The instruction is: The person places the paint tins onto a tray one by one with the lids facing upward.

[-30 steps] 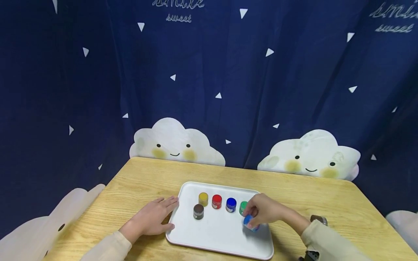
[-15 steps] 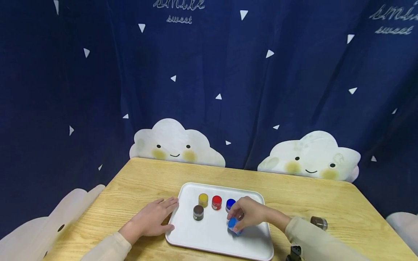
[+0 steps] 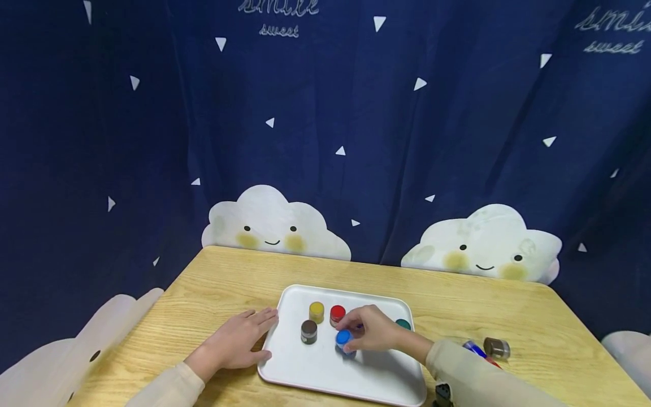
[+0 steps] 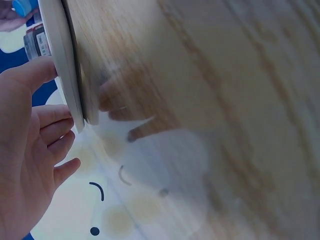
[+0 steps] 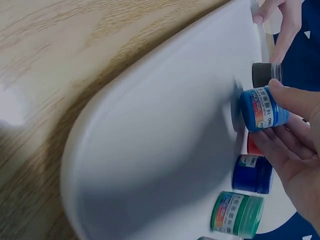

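My right hand (image 3: 373, 330) pinches a light blue paint jar (image 3: 343, 341) between thumb and fingers, close over the middle of the white tray (image 3: 315, 373). In the right wrist view the jar (image 5: 262, 109) is tilted, its label showing. Left of it stands a dark brown jar (image 3: 309, 332). Behind are a yellow jar (image 3: 316, 312) and a red jar (image 3: 338, 315). My hand mostly hides the dark blue jar (image 5: 252, 174) in the head view; a green jar (image 5: 237, 214) stands beside that one. My left hand (image 3: 239, 342) touches the tray's left edge with fingers extended.
A dark green lid (image 3: 403, 324) shows near the tray's right rim. Right of the tray, a brown jar (image 3: 496, 347) lies on the wooden table (image 3: 244, 265), beside a blue pen-like item (image 3: 474, 349) and a red one (image 3: 493, 362). A dark blue curtain (image 3: 305, 141) hangs behind.
My right hand has carried the light blue jar leftward across the tray, from its right side to near the brown jar. My left hand has stayed put.
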Demonstrator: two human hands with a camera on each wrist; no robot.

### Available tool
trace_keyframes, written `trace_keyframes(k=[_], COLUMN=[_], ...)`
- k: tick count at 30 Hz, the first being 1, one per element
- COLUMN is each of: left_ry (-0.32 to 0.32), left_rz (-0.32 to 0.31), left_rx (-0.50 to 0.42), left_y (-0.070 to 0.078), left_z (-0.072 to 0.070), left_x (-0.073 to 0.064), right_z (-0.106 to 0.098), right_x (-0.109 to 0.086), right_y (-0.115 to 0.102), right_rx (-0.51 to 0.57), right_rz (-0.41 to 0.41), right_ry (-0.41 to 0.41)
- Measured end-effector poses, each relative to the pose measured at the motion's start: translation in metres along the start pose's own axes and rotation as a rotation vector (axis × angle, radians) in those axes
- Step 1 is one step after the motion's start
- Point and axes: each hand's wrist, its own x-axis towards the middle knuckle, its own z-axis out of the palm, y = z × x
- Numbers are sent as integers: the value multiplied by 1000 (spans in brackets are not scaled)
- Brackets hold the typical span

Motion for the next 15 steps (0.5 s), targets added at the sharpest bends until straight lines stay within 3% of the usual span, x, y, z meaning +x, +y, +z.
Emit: trace_keyframes(k=[9,15], left_ry=[8,9], left_rz=[-10,-2], left_rx=[-16,-11], left_y=[1,0], left_z=[0,0], left_x=[0,0], right_z=[12,18], right_x=[11,15], right_y=[-3,-5], right_rx=[102,109], right_rz=[-1,-25], right_ry=[17,39])
